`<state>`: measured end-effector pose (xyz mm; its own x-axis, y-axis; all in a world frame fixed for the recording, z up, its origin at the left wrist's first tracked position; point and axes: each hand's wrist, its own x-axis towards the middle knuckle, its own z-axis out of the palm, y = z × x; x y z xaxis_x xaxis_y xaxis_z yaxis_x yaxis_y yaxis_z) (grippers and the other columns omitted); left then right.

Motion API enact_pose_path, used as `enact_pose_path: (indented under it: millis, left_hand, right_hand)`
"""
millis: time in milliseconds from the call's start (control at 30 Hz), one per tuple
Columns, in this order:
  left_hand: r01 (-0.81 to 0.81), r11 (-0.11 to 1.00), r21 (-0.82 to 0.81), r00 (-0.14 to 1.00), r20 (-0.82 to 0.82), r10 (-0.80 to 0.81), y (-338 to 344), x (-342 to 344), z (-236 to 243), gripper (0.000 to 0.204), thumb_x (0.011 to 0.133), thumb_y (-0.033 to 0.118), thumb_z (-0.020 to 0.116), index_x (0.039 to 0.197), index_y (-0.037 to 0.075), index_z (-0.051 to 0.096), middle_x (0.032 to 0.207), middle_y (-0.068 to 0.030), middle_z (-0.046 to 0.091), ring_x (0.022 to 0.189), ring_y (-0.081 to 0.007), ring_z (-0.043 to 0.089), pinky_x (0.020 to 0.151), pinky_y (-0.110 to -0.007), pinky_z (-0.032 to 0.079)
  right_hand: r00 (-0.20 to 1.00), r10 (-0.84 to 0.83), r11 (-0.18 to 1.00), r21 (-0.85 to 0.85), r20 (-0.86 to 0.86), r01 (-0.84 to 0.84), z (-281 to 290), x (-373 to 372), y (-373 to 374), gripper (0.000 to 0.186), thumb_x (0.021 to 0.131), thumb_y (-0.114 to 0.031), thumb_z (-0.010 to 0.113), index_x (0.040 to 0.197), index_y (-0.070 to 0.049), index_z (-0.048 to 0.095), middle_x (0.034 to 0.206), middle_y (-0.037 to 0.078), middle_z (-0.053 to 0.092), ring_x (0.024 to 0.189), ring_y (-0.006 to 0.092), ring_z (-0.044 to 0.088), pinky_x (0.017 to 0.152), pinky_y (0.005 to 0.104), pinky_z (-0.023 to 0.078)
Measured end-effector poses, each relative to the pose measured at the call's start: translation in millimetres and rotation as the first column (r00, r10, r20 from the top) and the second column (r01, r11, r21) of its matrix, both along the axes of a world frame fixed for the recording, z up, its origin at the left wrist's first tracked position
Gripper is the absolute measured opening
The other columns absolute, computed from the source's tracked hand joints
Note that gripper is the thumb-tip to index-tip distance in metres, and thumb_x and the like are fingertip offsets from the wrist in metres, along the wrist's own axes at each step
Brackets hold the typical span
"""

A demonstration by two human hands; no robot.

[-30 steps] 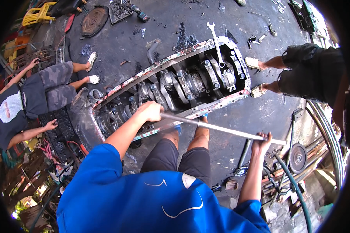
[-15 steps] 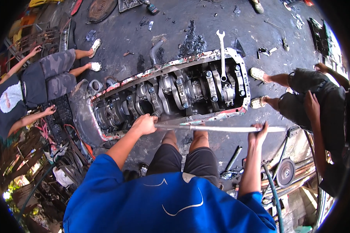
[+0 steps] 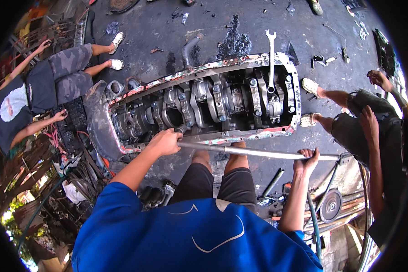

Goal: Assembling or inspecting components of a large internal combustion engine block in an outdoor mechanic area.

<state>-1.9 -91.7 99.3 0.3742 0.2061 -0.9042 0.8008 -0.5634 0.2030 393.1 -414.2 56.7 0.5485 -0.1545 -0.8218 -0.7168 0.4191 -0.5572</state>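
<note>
My left hand (image 3: 167,143) is closed around the left end of a long steel bar (image 3: 254,151), just beside a dark round fitting (image 3: 181,129) at the engine block's near edge; how they connect is hidden. My right hand (image 3: 306,158) grips the bar near its right end. The open engine block (image 3: 294,84) lies on the floor before me, its crankshaft (image 3: 201,93) and bolted bearing caps exposed inside a paint-flecked rim. A large silver wrench (image 3: 271,50) rests across the far rim, its ring end over the inside of the block.
A person (image 3: 65,63) in camouflage shorts is at the left, another person (image 3: 367,136) stands at the right beyond the bar's end. A curved pipe (image 3: 189,50) lies behind the block. A round metal disc (image 3: 331,204), long pipes and assorted parts are at the lower right.
My right hand has come up slightly, so the bar slopes less downward to the right than a second ago. The person at the right has brought both hands further into view.
</note>
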Motion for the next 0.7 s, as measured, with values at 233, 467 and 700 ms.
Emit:
enact_pose_path:
  millis: [233, 467, 700]
  left_hand:
    - [-0.151, 0.988, -0.011, 0.986, 0.069, 0.152, -19.4, -8.8, -23.0, 0.034, 0.075, 0.027, 0.071, 0.106, 0.012, 0.066, 0.108, -0.0186, 0.062, 0.1, -0.0399, 0.064, 0.088, -0.048, 0.053]
    - [-0.432, 0.89, 0.145, 0.899, 0.15, 0.412, -24.1, -4.1, -38.3, 0.036, 0.076, 0.029, 0.072, 0.106, 0.011, 0.069, 0.103, -0.0148, 0.062, 0.1, -0.036, 0.064, 0.089, -0.045, 0.052]
    - [-0.389, 0.888, 0.244, 0.815, 0.541, 0.209, 9.9, -13.9, -49.4, 0.028, 0.078, 0.028, 0.071, 0.096, 0.006, 0.071, 0.094, -0.0112, 0.063, 0.097, -0.0318, 0.06, 0.086, -0.043, 0.051]
  right_hand:
    - [0.985, 0.146, 0.976, 0.148, 0.096, -0.159, 2.6, 38.3, 41.2, 0.031, 0.095, -0.028, 0.067, 0.08, -0.016, 0.043, 0.062, -0.005, 0.032, 0.055, 0.0094, 0.032, 0.057, 0.0264, 0.036]
    - [0.8, 0.538, 0.751, 0.279, 0.265, -0.598, -34.1, 96.2, 259.4, 0.027, 0.09, -0.019, 0.07, 0.101, -0.006, 0.05, 0.084, 0.006, 0.053, 0.073, 0.02, 0.054, 0.075, 0.0368, 0.051]
    - [0.822, 0.465, 0.845, 0.113, 0.328, -0.523, -69.8, 34.1, 351.1, 0.024, 0.093, -0.024, 0.065, 0.102, -0.013, 0.046, 0.071, 0.003, 0.046, 0.053, 0.0165, 0.048, 0.049, 0.0341, 0.046]
